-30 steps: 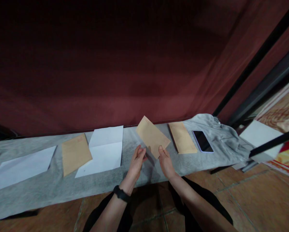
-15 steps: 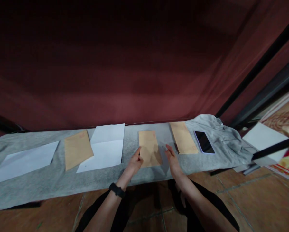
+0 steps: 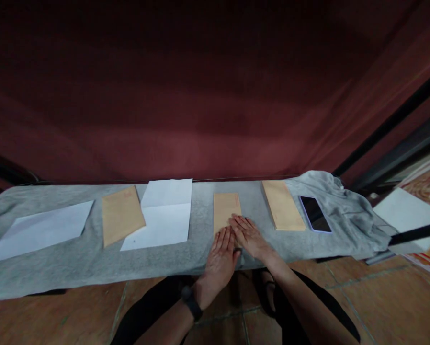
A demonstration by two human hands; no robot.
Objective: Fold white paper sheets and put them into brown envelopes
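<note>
A brown paper envelope [image 3: 225, 208] lies on the grey cloth in front of me, its lower part covered by my hands. My left hand [image 3: 220, 254] rests flat on its near end, fingers stretched out and pointing away from me. From the right, my right hand [image 3: 249, 235] lies flat across the envelope with its fingers extended, the fingertips close to those of the left. Neither hand grips anything. To the right lies a stack of brown envelopes [image 3: 282, 206].
Left of me, another brown envelope [image 3: 123, 215] overlaps a creased white sheet [image 3: 168, 215]. Farther left is a second white sheet [image 3: 46, 230]. A phone [image 3: 315, 214] lies at the right on the grey cloth [image 3: 74, 263]. A dark red wall [image 3: 215, 120] rises behind.
Both hands have come in from the envelope's two sides and now lie flat on its near part. The view has shifted slightly, while the other papers and the phone stay put.
</note>
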